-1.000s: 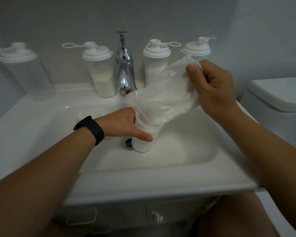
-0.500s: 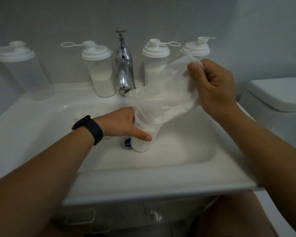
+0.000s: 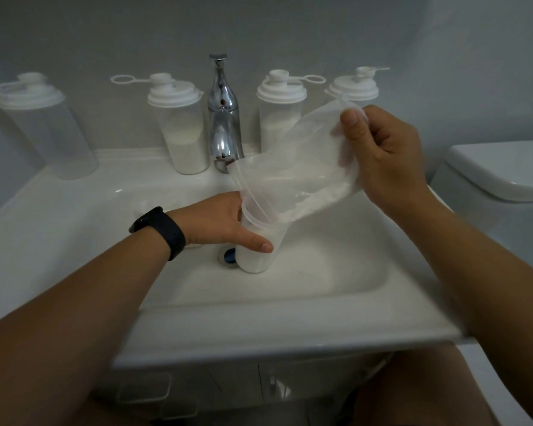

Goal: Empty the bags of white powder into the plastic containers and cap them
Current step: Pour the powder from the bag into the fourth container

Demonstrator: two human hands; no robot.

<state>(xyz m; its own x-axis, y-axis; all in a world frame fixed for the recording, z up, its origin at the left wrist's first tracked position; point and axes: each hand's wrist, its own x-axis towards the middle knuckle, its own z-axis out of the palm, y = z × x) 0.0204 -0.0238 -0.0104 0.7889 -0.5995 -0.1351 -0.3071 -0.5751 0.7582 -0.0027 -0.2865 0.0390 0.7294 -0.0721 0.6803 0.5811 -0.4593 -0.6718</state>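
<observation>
While both hands work, four capped containers [image 3: 179,130] flank the faucet [image 3: 223,118].

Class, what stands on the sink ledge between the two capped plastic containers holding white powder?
In the head view, the chrome faucet stands between the left powder container and the right one.

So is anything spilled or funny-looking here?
No spill shows. The odd bit: the open container stands down in the sink basin, beside the drain, while the bag pours powder in.
</observation>
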